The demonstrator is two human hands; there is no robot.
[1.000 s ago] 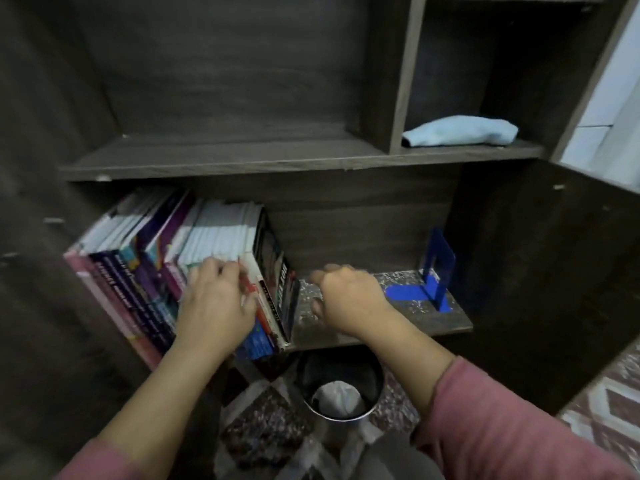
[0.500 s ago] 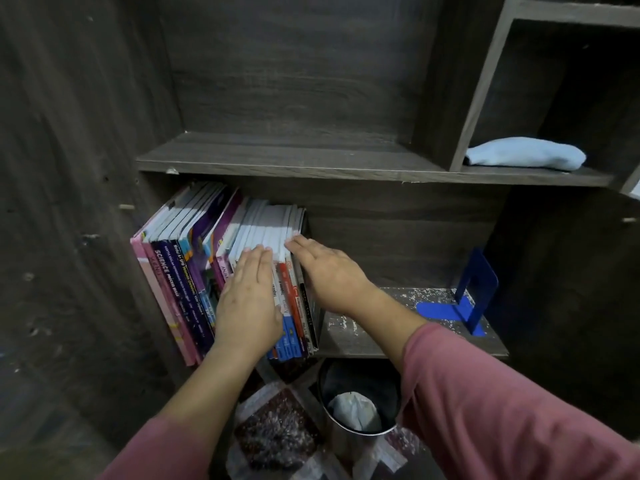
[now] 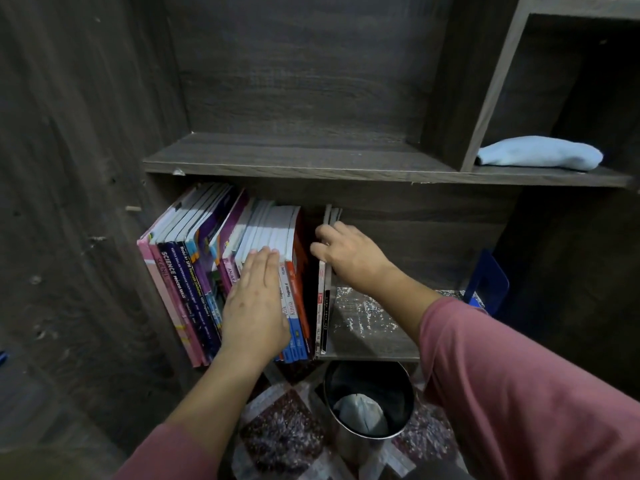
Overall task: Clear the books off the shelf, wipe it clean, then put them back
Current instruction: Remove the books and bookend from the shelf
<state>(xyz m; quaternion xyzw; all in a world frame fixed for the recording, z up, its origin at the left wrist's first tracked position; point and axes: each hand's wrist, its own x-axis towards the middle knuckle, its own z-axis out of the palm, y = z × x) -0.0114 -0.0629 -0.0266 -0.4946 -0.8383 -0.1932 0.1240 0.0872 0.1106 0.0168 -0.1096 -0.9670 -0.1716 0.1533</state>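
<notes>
**Spotter:** What are you getting from the head view?

**Operator:** I'm looking down at the lower shelf. The books are packed at its left end, leaning left against the side wall. My left hand is lying flat and open on their spines, bracing the row without gripping anything. My right hand is reaching in at the row's right end, fingers curling over the top of a few thin books standing slightly apart from the rest. Whether that grip is fully closed, I cannot tell; the fingertips are hidden behind the covers.

**Spotter:** So which step is this?

**Operator:** I'm judging it as clearing, barely started. The bare board is speckled with white residue, so wiping is still ahead. The light blue cloth is waiting in the upper right cubby, and a blue bookend is sitting at the shelf's far right.

**Spotter:** Next move?

**Operator:** Probably pulling those thin ones out while the left hand is keeping the leaning row from toppling.
</notes>
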